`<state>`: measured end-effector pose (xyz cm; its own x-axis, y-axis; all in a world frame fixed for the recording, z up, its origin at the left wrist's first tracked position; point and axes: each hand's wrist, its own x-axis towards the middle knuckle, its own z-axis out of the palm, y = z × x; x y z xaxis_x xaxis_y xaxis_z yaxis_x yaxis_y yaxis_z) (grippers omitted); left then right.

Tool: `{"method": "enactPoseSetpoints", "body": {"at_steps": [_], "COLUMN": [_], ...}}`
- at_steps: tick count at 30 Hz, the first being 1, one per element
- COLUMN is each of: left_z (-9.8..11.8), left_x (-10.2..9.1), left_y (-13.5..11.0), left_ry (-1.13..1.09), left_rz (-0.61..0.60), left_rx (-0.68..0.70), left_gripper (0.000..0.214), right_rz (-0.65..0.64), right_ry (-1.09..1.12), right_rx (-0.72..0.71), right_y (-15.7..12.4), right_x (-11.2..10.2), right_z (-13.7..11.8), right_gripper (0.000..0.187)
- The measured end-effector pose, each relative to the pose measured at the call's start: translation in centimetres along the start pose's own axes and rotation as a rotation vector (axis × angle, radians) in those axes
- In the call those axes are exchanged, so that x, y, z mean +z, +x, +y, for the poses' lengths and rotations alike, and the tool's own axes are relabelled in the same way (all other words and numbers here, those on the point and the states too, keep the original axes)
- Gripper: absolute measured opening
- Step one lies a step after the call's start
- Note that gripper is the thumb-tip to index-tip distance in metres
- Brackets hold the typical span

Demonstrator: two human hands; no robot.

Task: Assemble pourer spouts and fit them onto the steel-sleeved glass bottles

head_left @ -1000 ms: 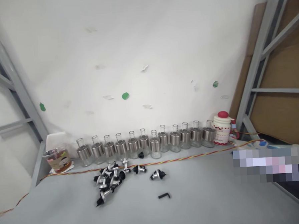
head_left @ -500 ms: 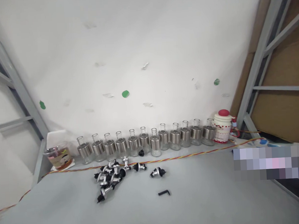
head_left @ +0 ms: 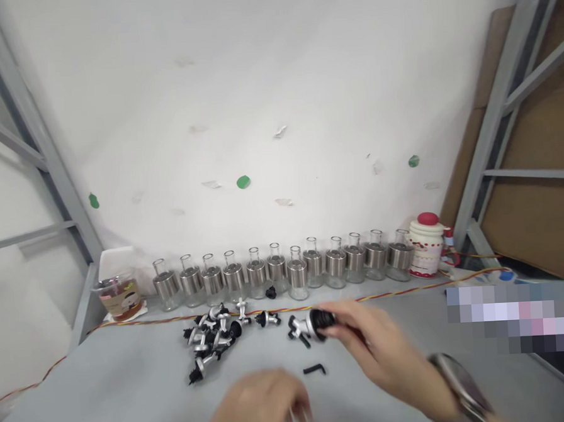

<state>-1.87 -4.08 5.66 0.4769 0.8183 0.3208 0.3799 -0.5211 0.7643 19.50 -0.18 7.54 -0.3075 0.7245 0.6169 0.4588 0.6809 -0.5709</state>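
Observation:
My right hand [head_left: 381, 350] reaches in from the lower right, and its fingertips pinch the black end of a silver pourer spout [head_left: 303, 327] on the grey table [head_left: 107, 396]. A watch [head_left: 461, 385] sits on that wrist. My left hand [head_left: 259, 404] is low at the bottom edge, blurred, with fingers curled downward, nearest a small black L-shaped piece [head_left: 313, 369]. A pile of several more pourer spouts [head_left: 210, 337] lies to the left. Several glass bottles with steel sleeves [head_left: 285, 274] stand in a row along the wall, necks uncapped.
A plastic cup of brown liquid [head_left: 121, 298] stands at the row's left end, a white jar with a red lid [head_left: 425, 244] at its right. A red-yellow cable [head_left: 399, 291] runs across the table. Grey metal frames [head_left: 47, 160] flank both sides, with cardboard [head_left: 534, 160] at right.
Both hands have come into view from below. My right hand has reached the lone pourer spout and taken hold of it. The camera tilted slightly.

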Motion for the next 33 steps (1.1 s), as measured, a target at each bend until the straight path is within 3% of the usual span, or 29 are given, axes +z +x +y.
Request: {"method": "enactPoseSetpoints", "body": {"at_steps": [2,5,9,13,24,29,33], "left_z": [1.0,0.4,-3.4,-5.5,-4.7,-4.7,-4.2], "left_x": [-0.4,0.2,2.1,3.0,3.1,3.3,3.7], "left_y": [2.8,5.4,5.5,4.6,4.2,4.2,4.4], "left_ry": [0.128,0.563,0.758,0.812,0.633,0.348,0.038], "left_rz": [0.096,0.2,0.265,0.313,0.314,0.315,0.313], "left_rx": [-0.05,-0.11,-0.021,0.068,0.1,-0.063,-0.19], "left_gripper": [0.02,0.026,0.023,0.02,0.013,0.026,0.032], "right_rz": [0.061,0.133,0.122,0.087,-0.065,-0.145,-0.081], "right_ry": [0.282,0.588,0.687,0.691,0.616,0.63,0.588], "right_rx": [0.203,0.43,0.497,0.508,0.439,0.386,0.425], "right_y": [2.4,2.7,0.8,0.0,-0.8,-1.0,-1.0], "right_x": [1.4,4.1,6.3,6.6,6.1,6.5,6.5], "right_z": [0.5,2.6,4.4,3.8,1.0,1.3,2.0], "right_gripper": [0.018,0.026,0.033,0.032,0.031,0.034,0.037]}}
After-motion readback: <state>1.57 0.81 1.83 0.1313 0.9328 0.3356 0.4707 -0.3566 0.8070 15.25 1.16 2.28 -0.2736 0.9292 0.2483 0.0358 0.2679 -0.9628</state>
